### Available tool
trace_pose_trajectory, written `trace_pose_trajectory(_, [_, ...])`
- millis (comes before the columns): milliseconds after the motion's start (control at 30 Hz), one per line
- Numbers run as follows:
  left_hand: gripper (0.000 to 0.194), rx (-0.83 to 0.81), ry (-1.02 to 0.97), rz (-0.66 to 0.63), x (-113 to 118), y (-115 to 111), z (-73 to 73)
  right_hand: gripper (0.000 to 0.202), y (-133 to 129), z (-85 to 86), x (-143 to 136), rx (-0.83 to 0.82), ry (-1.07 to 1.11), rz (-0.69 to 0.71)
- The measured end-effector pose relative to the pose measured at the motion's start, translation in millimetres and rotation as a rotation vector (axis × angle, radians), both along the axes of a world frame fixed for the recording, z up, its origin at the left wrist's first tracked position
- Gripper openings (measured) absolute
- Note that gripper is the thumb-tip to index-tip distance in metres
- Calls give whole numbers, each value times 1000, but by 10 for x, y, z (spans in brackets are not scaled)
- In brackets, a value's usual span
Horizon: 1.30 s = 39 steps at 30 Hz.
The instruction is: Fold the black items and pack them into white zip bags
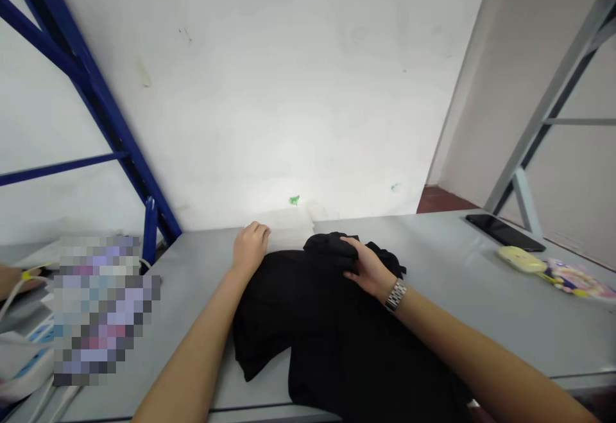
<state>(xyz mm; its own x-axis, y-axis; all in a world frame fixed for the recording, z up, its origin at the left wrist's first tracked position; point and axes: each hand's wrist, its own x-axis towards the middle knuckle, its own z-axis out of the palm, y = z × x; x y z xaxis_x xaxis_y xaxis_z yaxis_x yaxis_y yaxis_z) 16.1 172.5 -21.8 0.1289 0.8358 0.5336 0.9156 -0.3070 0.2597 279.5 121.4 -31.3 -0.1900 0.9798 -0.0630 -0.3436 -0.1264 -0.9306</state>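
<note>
A black garment (332, 327) lies spread on the grey table, with a short sleeve-like flap at its left and its lower part running over the front edge. My right hand (368, 267), with a metal watch at the wrist, grips a bunched fold at the garment's far end, thumb below and fingers on top. At the far left corner of the cloth is my left hand (251, 243), its fingers curled down. Whatever those fingers pinch is hidden. A thin whitish sheet (289, 227) lies just beyond, between the garment and the wall.
On the right of the grey table (447, 294) lie a black phone (504, 232), a pale yellow case (521, 259) and a colourful flat item (580, 278). At left are a blurred-out patch, a white power strip (31, 371) with cables, and a blue metal frame (103, 102). A white wall (289, 89) stands behind.
</note>
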Motion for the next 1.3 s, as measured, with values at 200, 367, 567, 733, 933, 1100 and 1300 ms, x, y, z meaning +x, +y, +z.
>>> trace_pose_trajectory(200, [13,-7,-125,-214,436,-407,199,25,-112,160,-71,-19,174,17])
trace_pose_trajectory(367, [9,-76,-387,-237,582,-569,205,32,-95,112,-106,86,100,3])
trace_pose_trajectory(567, [16,-170,-627,-296,703,-715,236,34,-106,71,-166,158,-39,-13])
trace_pose_trajectory(733, [14,-169,-562,-344,871,-834,243,30,-180,148,-196,170,-173,5])
trace_pose_trajectory(933, [13,-96,-653,-197,810,-822,302,29,-216,277,-127,335,-402,26])
trace_pose_trajectory(1100, [13,-6,-480,-290,901,-875,240,28,-186,262,-86,343,-403,-26])
trace_pose_trajectory(1300, [15,171,-76,-496,1060,-961,116,33,-128,168,-145,248,68,-136])
